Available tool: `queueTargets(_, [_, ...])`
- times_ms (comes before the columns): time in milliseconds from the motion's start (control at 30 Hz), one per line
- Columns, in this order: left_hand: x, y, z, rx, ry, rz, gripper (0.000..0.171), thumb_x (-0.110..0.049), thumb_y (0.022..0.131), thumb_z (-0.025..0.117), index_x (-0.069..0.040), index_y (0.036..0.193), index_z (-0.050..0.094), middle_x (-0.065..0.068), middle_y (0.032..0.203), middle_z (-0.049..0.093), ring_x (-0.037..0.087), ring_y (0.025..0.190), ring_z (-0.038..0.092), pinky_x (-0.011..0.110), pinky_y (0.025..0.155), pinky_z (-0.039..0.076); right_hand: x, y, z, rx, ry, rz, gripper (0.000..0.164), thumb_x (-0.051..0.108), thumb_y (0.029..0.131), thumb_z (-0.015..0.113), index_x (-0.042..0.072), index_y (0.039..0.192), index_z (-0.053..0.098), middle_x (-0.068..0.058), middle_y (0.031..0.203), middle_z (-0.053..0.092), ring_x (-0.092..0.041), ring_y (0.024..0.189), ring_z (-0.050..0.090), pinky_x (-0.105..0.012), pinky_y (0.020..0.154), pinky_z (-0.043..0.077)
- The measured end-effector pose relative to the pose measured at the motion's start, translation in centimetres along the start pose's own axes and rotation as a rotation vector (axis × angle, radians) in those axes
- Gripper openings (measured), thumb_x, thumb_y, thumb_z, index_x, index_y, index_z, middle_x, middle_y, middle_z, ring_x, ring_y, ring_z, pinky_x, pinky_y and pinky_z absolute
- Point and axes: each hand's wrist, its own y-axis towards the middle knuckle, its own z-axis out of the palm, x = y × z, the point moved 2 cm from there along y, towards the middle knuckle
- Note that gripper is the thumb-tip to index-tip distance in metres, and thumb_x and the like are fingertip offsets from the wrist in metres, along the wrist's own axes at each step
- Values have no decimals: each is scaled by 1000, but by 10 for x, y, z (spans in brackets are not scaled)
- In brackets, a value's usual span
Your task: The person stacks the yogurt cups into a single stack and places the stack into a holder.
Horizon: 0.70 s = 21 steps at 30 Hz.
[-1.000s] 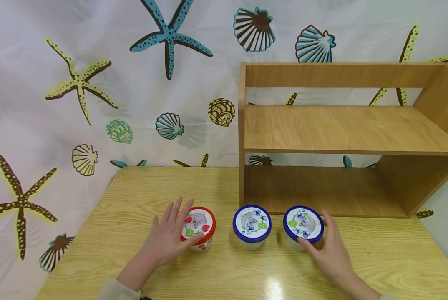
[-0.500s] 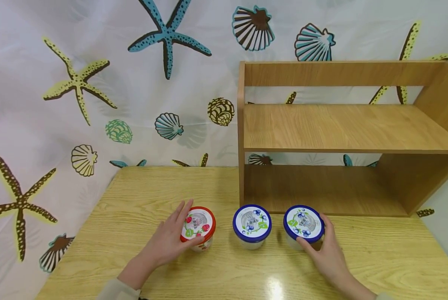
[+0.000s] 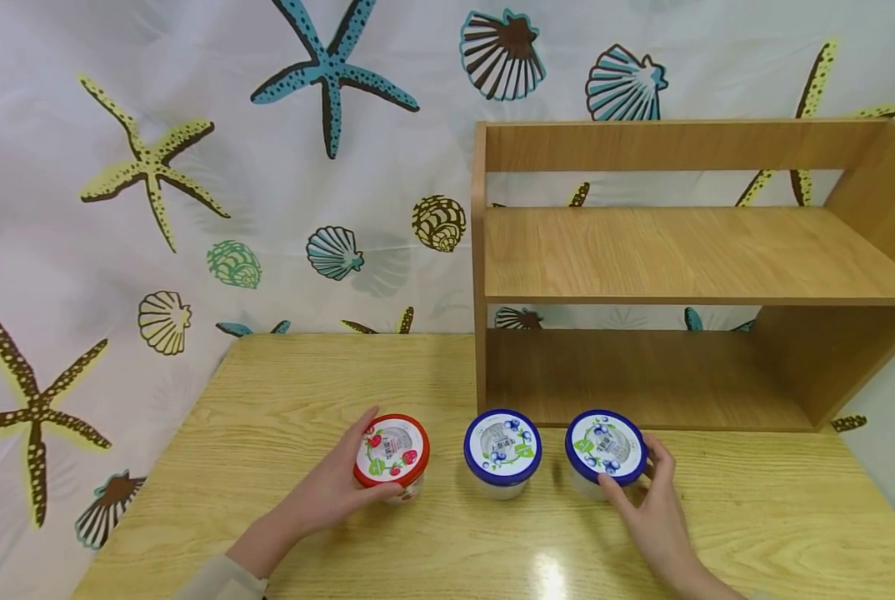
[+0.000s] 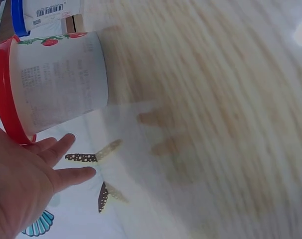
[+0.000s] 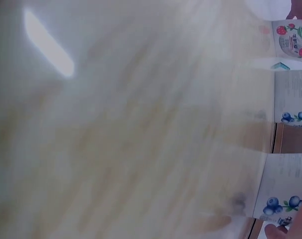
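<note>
Three lidded tubs line up in a row on a wood-grain tabletop (image 3: 447,550), a person's hands at either end: the left-hand grip (image 3: 335,485) holds the red-lidded tub (image 3: 392,451), thumb along the near side and fingers round the far left, while the right-hand grip (image 3: 659,510) pinches the right blue-lidded tub (image 3: 606,451) between a thumb at the front of the rim and fingers at its right side. Between them stands the middle blue-lidded tub (image 3: 502,448), upright, apart from both hands and nearer to its blue-lidded neighbor. Strawberries decorate the red lid, blueberries the other two. Just behind the blue-lidded pair rises a two-level wooden shelf unit (image 3: 702,254), against a white cloth backdrop (image 3: 410,150) printed with starfish and seashells. A pale sleeve (image 3: 222,581) shows at the left wrist, and light glints off the tabletop in the foreground
</note>
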Motion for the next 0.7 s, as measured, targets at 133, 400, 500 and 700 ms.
queueTargets(133, [4, 2, 1, 14, -95, 0, 110, -47, 74, 82, -22, 155, 11, 8, 147, 39, 27, 130, 43, 51, 104, 36, 1, -1, 1, 3, 31, 19, 78, 17, 92, 69, -2, 145, 14, -29, 145, 28, -47, 126, 39, -55, 100, 38])
queueTargets(400, [4, 4, 0, 18, -191, -8, 108, -36, 73, 86, -18, 153, 16, 10, 144, 42, 29, 127, 44, 52, 103, 36, -1, -1, 3, -37, 24, -12, 76, 13, 91, 69, -1, 144, 17, -27, 144, 32, -43, 124, 42, -53, 98, 41])
queueTargets(500, [5, 4, 1, 22, -219, -28, 107, -34, 72, 87, -19, 152, 18, 10, 144, 42, 29, 127, 44, 51, 103, 37, 0, -2, 4, -39, 25, -9, 75, 14, 91, 69, -1, 144, 17, -26, 143, 32, -43, 123, 43, -53, 98, 40])
queueTargets(700, [10, 6, 3, 24, -274, -64, 106, -31, 70, 89, -23, 150, 21, 10, 144, 40, 30, 127, 42, 50, 102, 38, 1, -2, 4, -37, 52, -4, 75, 14, 92, 68, 0, 144, 16, -27, 142, 31, -45, 124, 41, -56, 99, 39])
